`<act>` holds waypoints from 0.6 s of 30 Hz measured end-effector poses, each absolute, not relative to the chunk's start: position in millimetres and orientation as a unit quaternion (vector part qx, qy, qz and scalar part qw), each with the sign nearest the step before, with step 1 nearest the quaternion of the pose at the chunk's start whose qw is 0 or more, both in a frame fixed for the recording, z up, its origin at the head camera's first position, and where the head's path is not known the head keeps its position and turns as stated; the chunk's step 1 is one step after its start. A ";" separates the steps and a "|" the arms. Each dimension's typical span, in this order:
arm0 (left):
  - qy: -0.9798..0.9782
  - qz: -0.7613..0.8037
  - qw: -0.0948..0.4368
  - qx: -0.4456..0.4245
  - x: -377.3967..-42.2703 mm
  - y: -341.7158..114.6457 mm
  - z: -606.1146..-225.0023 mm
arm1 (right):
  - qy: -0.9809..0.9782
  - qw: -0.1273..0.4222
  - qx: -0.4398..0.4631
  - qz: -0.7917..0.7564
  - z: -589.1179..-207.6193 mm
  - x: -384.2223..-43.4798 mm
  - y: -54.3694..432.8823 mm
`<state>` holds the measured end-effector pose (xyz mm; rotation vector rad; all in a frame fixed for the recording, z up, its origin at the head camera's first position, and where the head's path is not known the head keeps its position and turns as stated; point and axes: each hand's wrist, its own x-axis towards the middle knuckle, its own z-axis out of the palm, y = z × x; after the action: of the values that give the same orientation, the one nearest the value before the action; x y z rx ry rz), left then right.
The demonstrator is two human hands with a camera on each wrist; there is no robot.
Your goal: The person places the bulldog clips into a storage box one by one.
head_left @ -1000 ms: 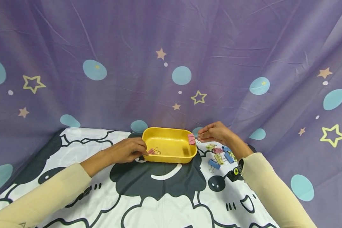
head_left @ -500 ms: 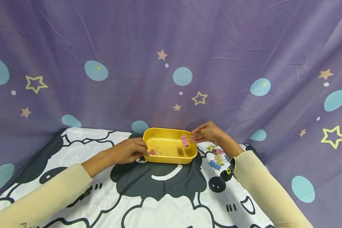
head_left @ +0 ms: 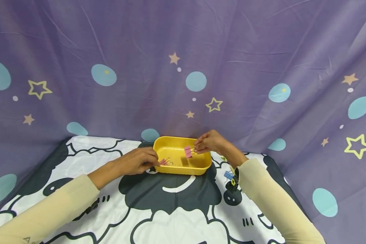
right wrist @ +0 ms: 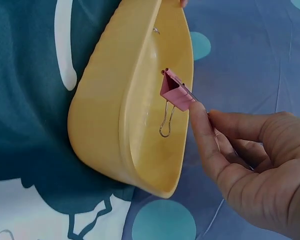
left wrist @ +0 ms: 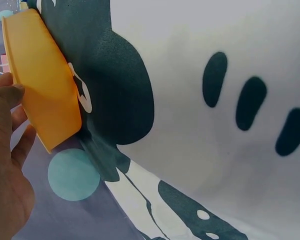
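Mid-frame, the right hand (head_left: 211,141) pinches a pink metal binder clip (head_left: 187,152) over the oblong yellow plastic tray (head_left: 183,170) the left hand (head_left: 140,160) grips; a second pink clip (head_left: 163,162) lies inside, while a blue metal clip (head_left: 228,175), lower right of centre, remains outside

Two hands (head_left: 138,162) (head_left: 212,141), one tray (head_left: 180,170), two-plus pink clips (head_left: 187,152), one visible blue clip (head_left: 228,175)

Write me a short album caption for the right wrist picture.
Fingers pinch a pink binder clip by one wire handle over a yellow tray.
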<state>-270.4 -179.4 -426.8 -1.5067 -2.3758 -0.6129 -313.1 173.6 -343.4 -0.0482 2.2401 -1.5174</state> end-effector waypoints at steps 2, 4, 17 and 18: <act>-0.818 -0.210 0.130 -0.519 -270.5 -179.6 -426.4 | 0.806 0.215 -0.014 -0.552 -344.7 -313.8 169.2; -0.817 -0.209 0.131 -0.522 -270.8 -179.3 -426.4 | 0.804 0.213 -0.007 -0.555 -346.0 -314.4 165.5; -0.817 -0.201 0.134 -0.524 -271.6 -179.8 -426.7 | 0.803 0.190 -0.010 -0.565 -354.3 -322.0 142.9; -0.819 -0.200 0.131 -0.522 -271.0 -180.2 -425.8 | 0.804 0.189 -0.012 -0.564 -354.2 -322.5 141.2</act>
<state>-271.0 -180.2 -425.8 -1.5158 -2.3775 -0.5821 -322.5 141.2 -354.2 -0.0347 2.2602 -1.5848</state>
